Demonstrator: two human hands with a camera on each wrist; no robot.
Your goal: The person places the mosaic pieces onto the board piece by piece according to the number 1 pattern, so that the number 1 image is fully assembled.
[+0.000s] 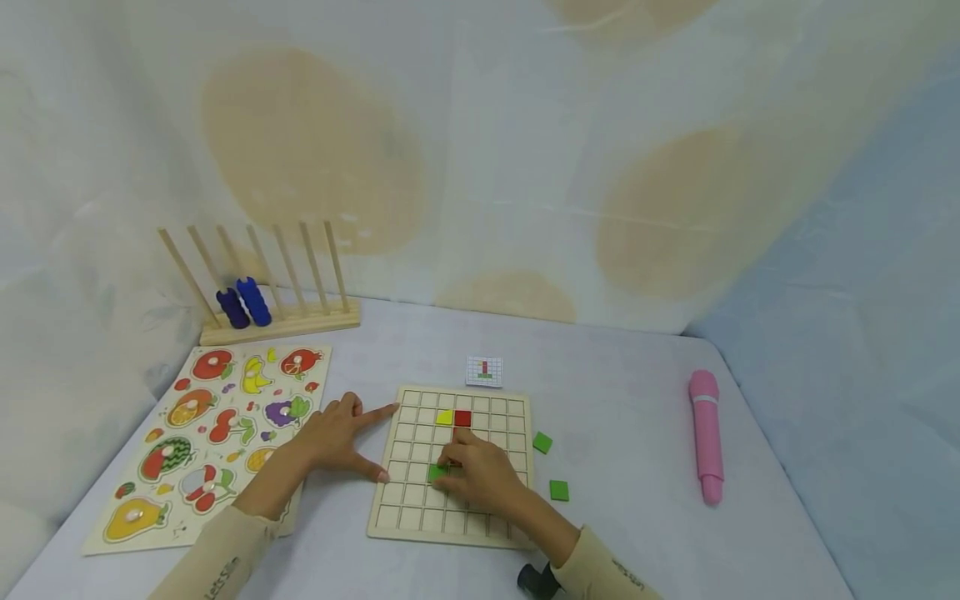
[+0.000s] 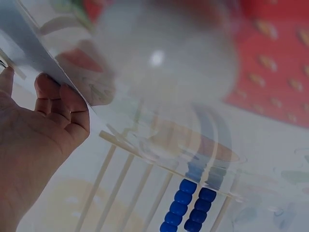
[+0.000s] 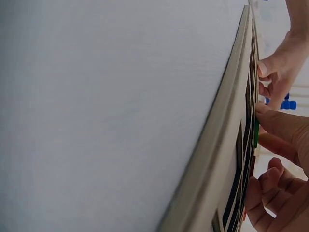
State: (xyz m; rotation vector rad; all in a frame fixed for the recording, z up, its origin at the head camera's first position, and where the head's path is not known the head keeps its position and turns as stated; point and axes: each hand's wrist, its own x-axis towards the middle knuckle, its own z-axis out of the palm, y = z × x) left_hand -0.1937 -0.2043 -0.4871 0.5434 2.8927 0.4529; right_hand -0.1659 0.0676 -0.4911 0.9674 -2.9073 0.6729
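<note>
A wooden grid board (image 1: 411, 518) lies flat on the table. My left hand (image 1: 337, 437) rests at its left side, index finger and thumb spread and touching the edge. Over the middle of the board, my right hand (image 1: 480, 475) pinches a green square tile (image 1: 437, 473) between thumb and fingers at a grid cell. Higher on the grid sit a yellow tile (image 1: 445, 417) and a red tile (image 1: 462, 418) side by side. The right hand covers some cells below them. In the right wrist view, the green tile (image 3: 256, 131) shows at the thumb.
Two loose green tiles, one upper (image 1: 542, 442) and one lower (image 1: 558, 490), lie right of the board. A small pattern card (image 1: 484, 372) lies behind it. A fruit puzzle (image 1: 255, 417) and a pegged rack (image 1: 300, 321) with blue beads stand left; a pink microphone-shaped toy (image 1: 707, 437) lies right.
</note>
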